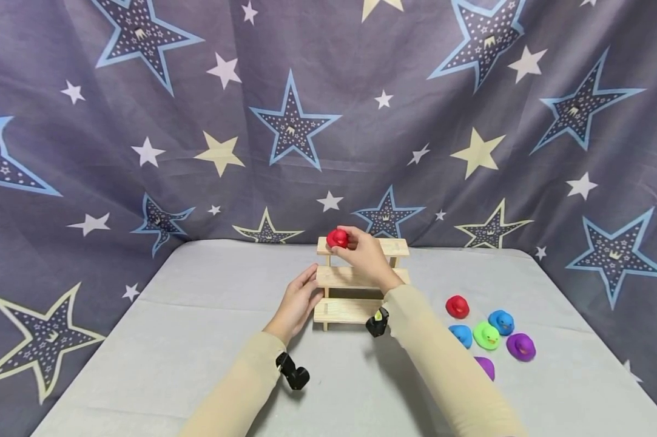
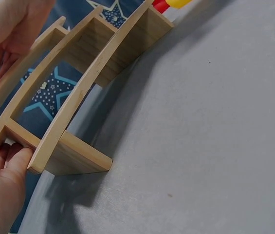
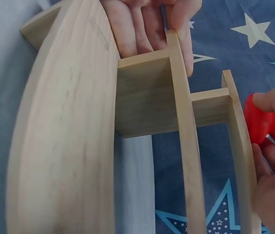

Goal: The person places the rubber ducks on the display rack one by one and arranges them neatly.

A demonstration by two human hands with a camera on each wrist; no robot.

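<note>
A three-tiered wooden display stand [image 1: 341,311] stands upright on the table. My right hand [image 1: 367,254] pinches a small red rubber duck [image 1: 337,238] between thumb and fingers at the left end of the top shelf [image 1: 396,246]. In the right wrist view, the red duck [image 3: 258,122] is right at that shelf's edge. My left hand [image 1: 297,301] holds the stand's left side by the middle shelf [image 1: 333,277]. In the left wrist view its fingers [image 2: 18,161] bend around the frame there.
To the right of the stand lie several rubber ducks: a red duck [image 1: 457,306], a green duck [image 1: 487,335], a blue duck [image 1: 501,322], a purple duck [image 1: 522,346] and others partly behind the right sleeve [image 1: 443,364]. A star-patterned curtain [image 1: 361,164] hangs behind the grey tabletop [image 1: 197,303].
</note>
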